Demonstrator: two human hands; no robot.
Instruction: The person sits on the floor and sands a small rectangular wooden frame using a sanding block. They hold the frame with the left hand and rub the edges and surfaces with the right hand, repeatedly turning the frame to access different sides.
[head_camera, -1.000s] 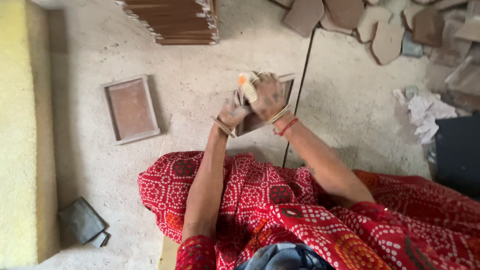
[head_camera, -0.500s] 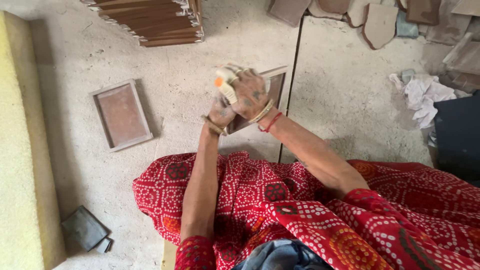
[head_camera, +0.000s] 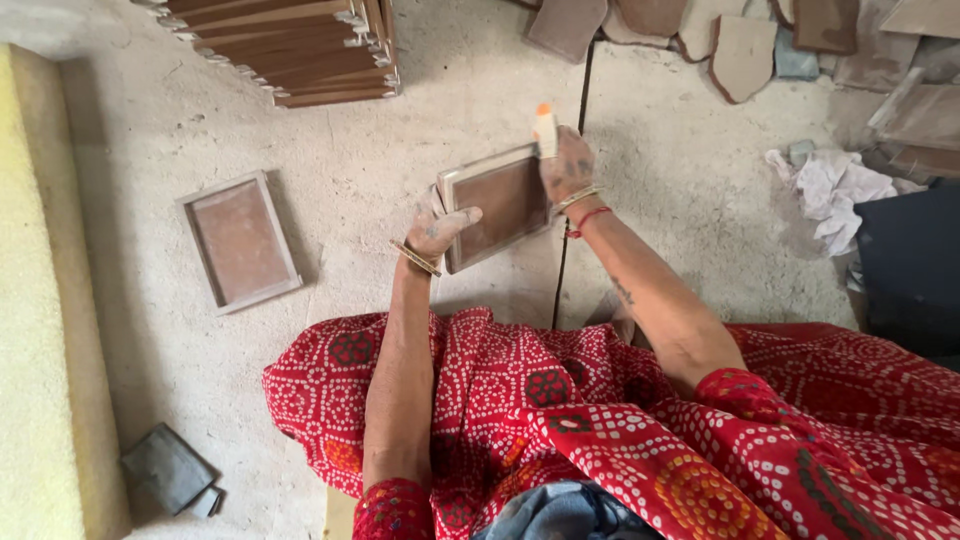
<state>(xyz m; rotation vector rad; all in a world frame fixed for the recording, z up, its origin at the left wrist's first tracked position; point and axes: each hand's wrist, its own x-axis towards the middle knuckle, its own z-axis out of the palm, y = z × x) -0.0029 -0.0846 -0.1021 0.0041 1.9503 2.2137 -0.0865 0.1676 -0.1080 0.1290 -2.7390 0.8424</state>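
two hands (head_camera: 440, 225) (head_camera: 562, 170) gripped one brown frame (head_camera: 497, 203); right also clasped a glue bottle (head_camera: 545, 128). one finished-looking frame (head_camera: 240, 240) lay on floor (head_camera: 400, 150); a stack (head_camera: 290, 45) waited.

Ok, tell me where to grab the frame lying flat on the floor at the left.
Take the flat frame by its two long raised rims, coming straight down from above. It lies face up on the concrete floor with open space all round, and its long sides are closest together.
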